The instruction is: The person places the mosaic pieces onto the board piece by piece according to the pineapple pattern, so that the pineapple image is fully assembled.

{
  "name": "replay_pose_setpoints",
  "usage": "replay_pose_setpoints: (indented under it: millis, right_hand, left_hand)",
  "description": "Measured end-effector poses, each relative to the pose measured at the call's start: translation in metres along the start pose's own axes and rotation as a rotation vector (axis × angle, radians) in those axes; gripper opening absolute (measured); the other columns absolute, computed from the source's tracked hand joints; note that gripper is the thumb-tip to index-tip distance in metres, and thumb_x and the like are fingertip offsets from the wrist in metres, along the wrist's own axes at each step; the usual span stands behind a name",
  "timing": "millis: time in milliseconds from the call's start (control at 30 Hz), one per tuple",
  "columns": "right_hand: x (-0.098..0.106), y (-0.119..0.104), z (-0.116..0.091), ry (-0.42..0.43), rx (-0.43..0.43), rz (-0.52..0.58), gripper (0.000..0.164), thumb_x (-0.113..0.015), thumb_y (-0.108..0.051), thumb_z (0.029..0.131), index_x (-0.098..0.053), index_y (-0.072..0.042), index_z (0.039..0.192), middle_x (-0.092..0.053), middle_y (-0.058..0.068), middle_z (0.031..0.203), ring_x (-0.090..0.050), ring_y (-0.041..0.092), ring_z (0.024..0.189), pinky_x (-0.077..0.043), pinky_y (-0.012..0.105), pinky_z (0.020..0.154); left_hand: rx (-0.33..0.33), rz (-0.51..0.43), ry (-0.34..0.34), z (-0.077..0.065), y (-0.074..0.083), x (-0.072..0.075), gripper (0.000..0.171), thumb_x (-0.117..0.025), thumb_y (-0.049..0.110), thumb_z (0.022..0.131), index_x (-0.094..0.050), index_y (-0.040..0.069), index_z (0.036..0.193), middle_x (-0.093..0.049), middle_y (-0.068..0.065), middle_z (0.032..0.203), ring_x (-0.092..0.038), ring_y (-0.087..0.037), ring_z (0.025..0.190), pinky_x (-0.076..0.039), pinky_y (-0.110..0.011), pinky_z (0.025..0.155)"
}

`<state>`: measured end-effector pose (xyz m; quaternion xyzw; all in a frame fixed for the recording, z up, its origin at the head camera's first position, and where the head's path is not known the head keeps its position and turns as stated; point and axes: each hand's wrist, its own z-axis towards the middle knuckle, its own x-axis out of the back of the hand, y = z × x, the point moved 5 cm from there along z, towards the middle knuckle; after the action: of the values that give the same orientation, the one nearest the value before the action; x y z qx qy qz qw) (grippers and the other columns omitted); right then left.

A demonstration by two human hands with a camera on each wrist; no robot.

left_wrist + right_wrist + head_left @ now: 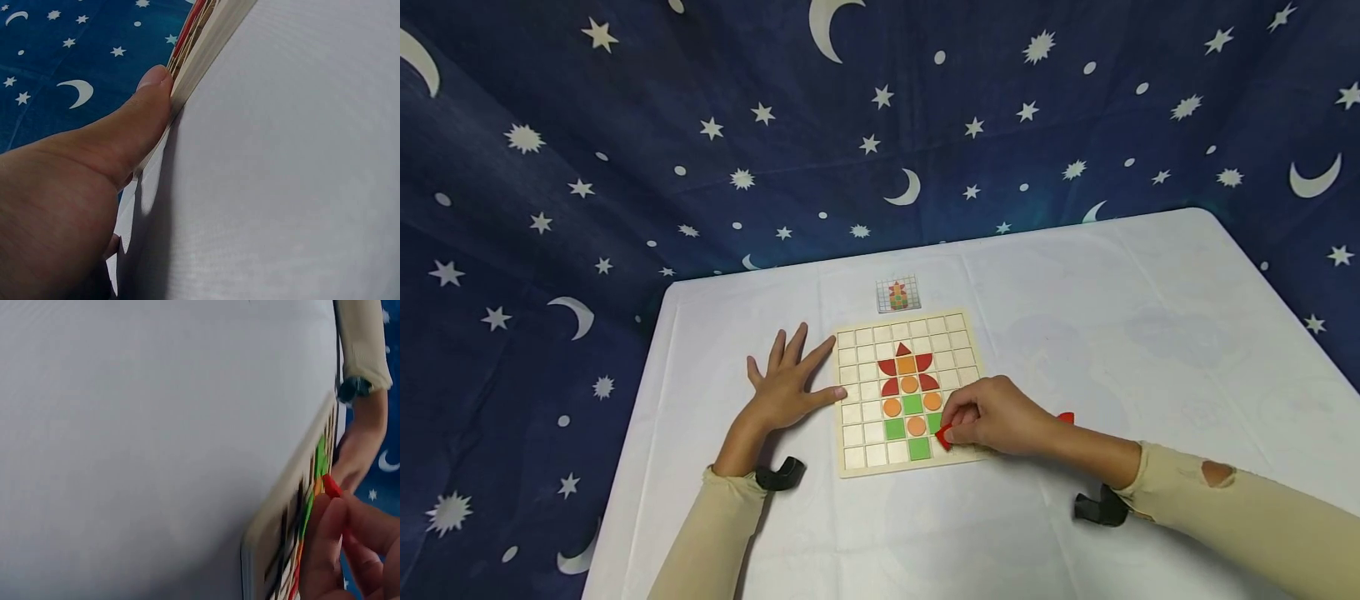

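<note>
A wooden grid board (857, 456) lies on the table, bearing red, orange and green flat pieces, among them a red triangle (902, 350), an orange square (907, 365) and a green square (919, 449). My right hand (1000, 415) pinches a small red piece (944, 437) over the board's lower right part, beside a green square; its full outline is hidden by the fingers. With fingers spread, my left hand (790, 392) rests at the board's left edge, its thumb (140, 119) touching the side of the frame.
A small pattern card (898, 294) showing a similar coloured figure lies behind the board. Another red piece (1066, 417) shows partly behind the right forearm. White cloth (1112, 333) covers the table, and a dark blue star-patterned curtain (925, 125) hangs behind it.
</note>
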<state>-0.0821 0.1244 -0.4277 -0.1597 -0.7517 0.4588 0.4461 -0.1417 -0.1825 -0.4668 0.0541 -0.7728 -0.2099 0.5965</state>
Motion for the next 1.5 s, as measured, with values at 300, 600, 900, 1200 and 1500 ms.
replay_pose_setpoints:
  millis: [300,600,900,1200,1500]
  right_hand:
    - [-0.016,-0.005,0.001,0.068,0.054,-0.214,0.026,-0.091,-0.014,0.074,-0.071,-0.026,0.063,-0.059,-0.02,0.053,-0.052,-0.001,0.058,-0.043,0.02,0.05]
    - [-0.017,-0.008,0.002,0.071,0.09,-0.305,0.021,-0.091,-0.015,0.074,-0.073,-0.023,0.068,-0.057,-0.021,0.056,-0.049,-0.002,0.056,-0.044,0.019,0.051]
    - [0.009,-0.003,-0.008,0.082,0.094,-0.275,0.018,-0.09,-0.017,0.076,-0.074,-0.025,0.075,-0.06,-0.02,0.062,-0.052,-0.002,0.059,-0.046,0.019,0.055]
    - [0.09,0.032,-0.04,-0.025,0.144,-0.28,0.016,-0.089,-0.028,0.079,-0.08,-0.026,0.093,-0.067,-0.019,0.081,-0.058,0.002,0.071,-0.049,0.021,0.062]
    - [0.106,0.077,-0.062,-0.155,0.102,-0.275,0.028,-0.09,-0.039,0.075,-0.08,-0.033,0.101,-0.069,-0.016,0.093,-0.059,0.01,0.083,-0.048,0.023,0.068]
  left_hand:
    - [-0.006,-0.008,0.0,0.0,0.0,-0.001,0.09,-0.069,0.068,0.084,-0.032,0.038,0.16,-0.002,-0.008,0.174,0.01,-0.044,0.158,0.013,-0.083,0.108]
    - [-0.008,0.001,0.005,0.0,-0.002,0.0,0.091,-0.069,0.069,0.084,-0.031,0.038,0.161,-0.002,-0.009,0.174,0.009,-0.045,0.158,0.013,-0.083,0.107]
    - [-0.01,-0.006,0.006,0.0,0.0,0.0,0.091,-0.069,0.069,0.084,-0.032,0.038,0.16,-0.002,-0.009,0.174,0.01,-0.044,0.158,0.014,-0.083,0.108]
    - [-0.018,-0.013,0.014,0.0,-0.001,-0.001,0.091,-0.069,0.07,0.083,-0.032,0.037,0.16,-0.003,-0.01,0.174,0.009,-0.045,0.158,0.015,-0.083,0.107]
    - [-0.005,-0.005,0.003,0.0,-0.001,-0.001,0.091,-0.069,0.07,0.084,-0.031,0.038,0.16,-0.001,-0.009,0.174,0.01,-0.044,0.158,0.014,-0.083,0.107]
